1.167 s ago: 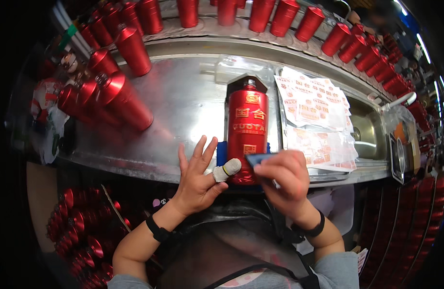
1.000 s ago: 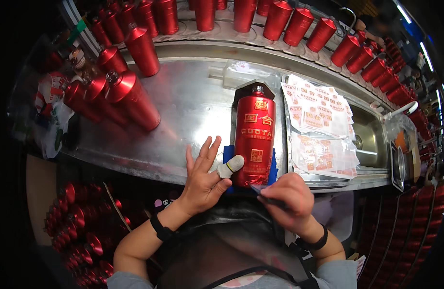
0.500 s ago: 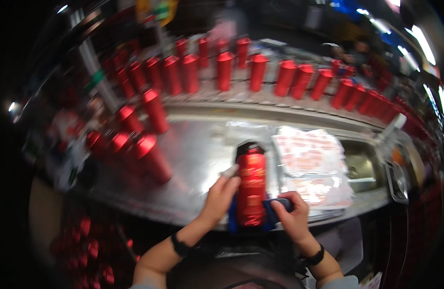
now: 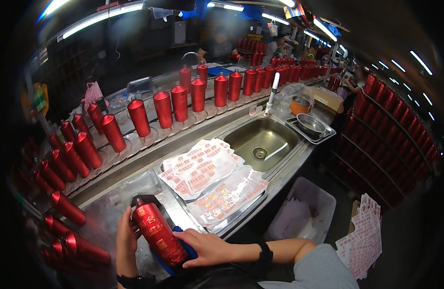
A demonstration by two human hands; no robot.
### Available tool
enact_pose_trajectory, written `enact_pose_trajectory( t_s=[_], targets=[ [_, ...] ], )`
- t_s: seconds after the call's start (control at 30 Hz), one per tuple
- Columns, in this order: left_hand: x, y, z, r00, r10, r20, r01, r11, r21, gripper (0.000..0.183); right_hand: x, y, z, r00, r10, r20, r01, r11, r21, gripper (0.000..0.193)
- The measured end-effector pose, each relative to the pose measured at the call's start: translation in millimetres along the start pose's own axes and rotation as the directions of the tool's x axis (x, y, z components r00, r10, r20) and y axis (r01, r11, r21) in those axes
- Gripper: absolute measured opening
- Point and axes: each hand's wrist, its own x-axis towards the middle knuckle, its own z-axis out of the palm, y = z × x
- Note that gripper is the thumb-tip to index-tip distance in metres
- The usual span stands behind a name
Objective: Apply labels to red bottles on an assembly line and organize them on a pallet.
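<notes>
Red bottle (image 4: 160, 235) slants, neck far-left; left hand (image 4: 126, 237) is nearer its neck, right hand (image 4: 208, 248) its base (whether pinching, I cannot tell).

Metal worktop (image 4: 106, 210) is extending beyond the right hand (image 4: 202, 246); a steel sink (image 4: 280, 129) is sitting farther along it. Tube lights (image 4: 100, 20) are glowing high above that hand.

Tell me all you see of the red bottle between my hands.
The red bottle is shiny and metallic-looking, with a cylindrical body, sloped shoulders and a short neck. Gold markings run along its front. It lies face up, neck pointing away and leftward, with blue material beside it. Your left hand touches its upper left side; your right hand is at its lower right.
</notes>
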Motion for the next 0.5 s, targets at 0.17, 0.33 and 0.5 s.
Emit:
enact_pose_trajectory(
  t_s=[0.17, 0.33, 0.5],
  targets=[
    [47, 4, 14, 0.951, -0.173, 0.257, 0.196, 0.978, -0.066, 0.036, 8, 9, 14, 0.996, -0.021, 0.085, 0.043, 0.963, -0.267, 0.099],
    [30, 8, 15, 0.951, -0.201, 0.234, 0.248, 0.949, -0.195, 0.032, 10, -1, 3, 0.987, -0.020, 0.158, 0.049, 0.982, -0.184, 0.093],
    [-43, 13, 4, 0.977, -0.156, 0.142, 0.197, 0.918, -0.345, 0.035, 8, -3, -42, 0.926, -0.247, 0.286, 0.286, 0.953, -0.102, 0.099]
  ],
)
